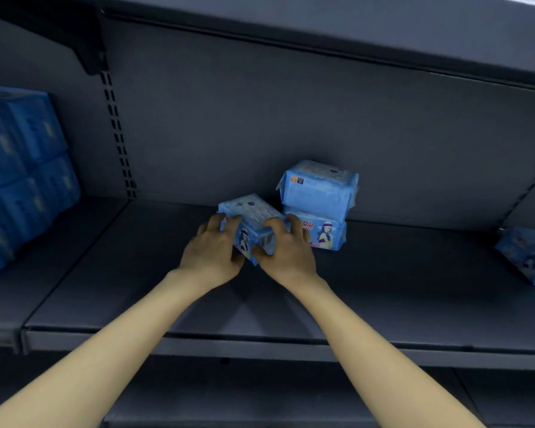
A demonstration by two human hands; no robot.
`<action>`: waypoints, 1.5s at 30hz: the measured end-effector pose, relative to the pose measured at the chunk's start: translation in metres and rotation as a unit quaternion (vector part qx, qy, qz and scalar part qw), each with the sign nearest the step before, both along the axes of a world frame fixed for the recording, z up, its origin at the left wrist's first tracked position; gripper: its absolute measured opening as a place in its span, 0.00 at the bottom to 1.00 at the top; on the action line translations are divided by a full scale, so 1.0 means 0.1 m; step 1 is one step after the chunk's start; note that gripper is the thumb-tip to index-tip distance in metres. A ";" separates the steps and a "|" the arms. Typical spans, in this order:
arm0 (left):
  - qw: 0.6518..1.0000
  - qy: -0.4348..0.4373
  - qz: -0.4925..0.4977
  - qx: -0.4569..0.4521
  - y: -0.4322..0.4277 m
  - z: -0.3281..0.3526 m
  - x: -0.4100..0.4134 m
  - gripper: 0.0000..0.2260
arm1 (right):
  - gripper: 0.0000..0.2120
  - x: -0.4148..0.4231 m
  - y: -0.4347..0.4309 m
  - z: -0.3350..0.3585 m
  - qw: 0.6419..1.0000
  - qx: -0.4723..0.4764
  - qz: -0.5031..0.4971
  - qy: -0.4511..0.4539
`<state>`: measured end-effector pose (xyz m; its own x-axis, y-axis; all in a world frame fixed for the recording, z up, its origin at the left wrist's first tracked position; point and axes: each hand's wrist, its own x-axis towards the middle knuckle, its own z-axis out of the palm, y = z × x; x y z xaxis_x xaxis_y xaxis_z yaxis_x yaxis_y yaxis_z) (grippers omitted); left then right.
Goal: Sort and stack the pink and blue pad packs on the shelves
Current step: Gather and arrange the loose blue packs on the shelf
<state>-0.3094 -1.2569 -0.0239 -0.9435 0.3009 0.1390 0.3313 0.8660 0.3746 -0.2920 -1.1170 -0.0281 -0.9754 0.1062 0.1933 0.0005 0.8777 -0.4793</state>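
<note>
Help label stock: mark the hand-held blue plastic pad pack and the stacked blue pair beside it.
Held blue plastic pad pack (249, 210): head view, top face.
Stacked blue pair (317, 196): head view, upper pack's front.

Shelf (383, 288): matt grey metal, smooth. Centre pad pack (254, 214): plastic film, glossy, printed, slightly crinkled. Blue packages (22, 134) at 9 o'clock: smooth, faint sheen.
</note>
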 end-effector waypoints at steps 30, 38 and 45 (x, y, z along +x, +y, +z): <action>0.999 0.005 -0.017 0.046 -0.25 -0.06 -0.51 0.40 | 0.21 -0.27 0.11 0.01 0.993 -0.109 -0.004 0.051; 0.996 -0.034 0.007 0.085 -0.45 -0.06 -0.57 0.50 | 0.11 -0.29 0.13 0.15 0.906 -0.421 -0.046 -0.024; 0.960 -0.128 -0.055 0.242 -0.54 -0.08 -0.57 0.53 | 0.10 -0.28 0.15 0.24 0.790 -0.583 -0.093 -0.166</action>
<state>-0.3668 -1.3112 -0.0319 -0.9319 0.3584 0.0555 0.2538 0.5350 0.8058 -0.3198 -1.1022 -0.0039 -0.8984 0.1705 -0.4048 0.3734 -0.1891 -0.9082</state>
